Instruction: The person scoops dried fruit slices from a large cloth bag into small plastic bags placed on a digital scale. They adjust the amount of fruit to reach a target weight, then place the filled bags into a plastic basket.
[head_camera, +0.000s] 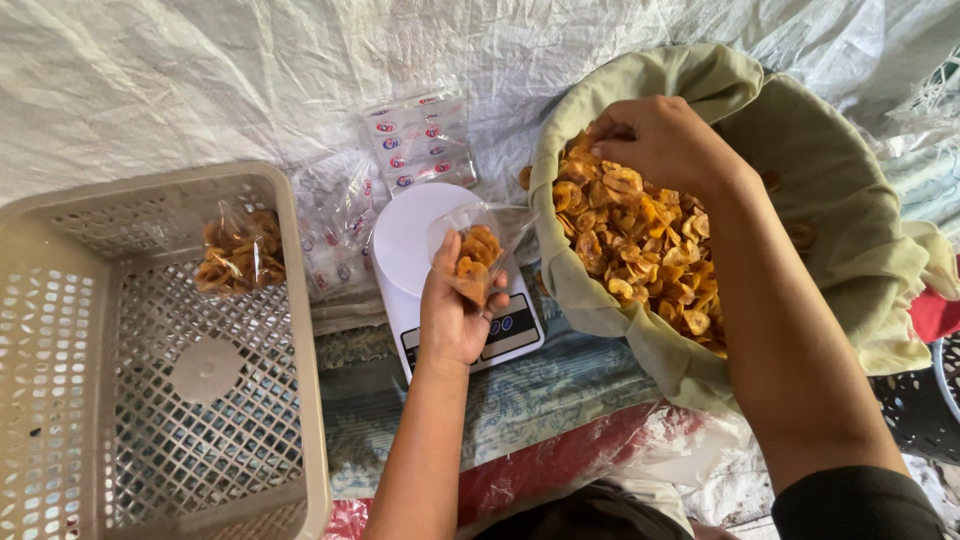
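A small clear plastic bag (478, 252), partly filled with golden fried chips, sits at the middle of the scene, held up just above the round white platform of a kitchen scale (420, 262). The left hand (455, 318) grips it from below, fingers curled and pressed around the bag's lower part so that its mouth stays open and turned to the right, toward the chip supply. Holding it over the scale keeps it close to where a weight can be read.

To the right, the right hand (660, 142) reaches down into a large heap of chips (640, 245), its fingers bent and bunched together among the far pieces; whether they pinch any chips cannot be told, since the fingertips are buried. The heap lies in a wide basin lined with pale green cloth (840, 200), whose folded edge hangs over the rim and keeps the chips off the container wall.

Beyond the scale, on the far side, lies a stack of empty printed bags (418, 140), within easy reach. At the left stands a beige perforated plastic basket (60, 330), and one filled bag of chips (238, 255) rests at its far inner corner, apart from the loose heap. A crinkled white sheet (200, 70) covers the ground behind everything.
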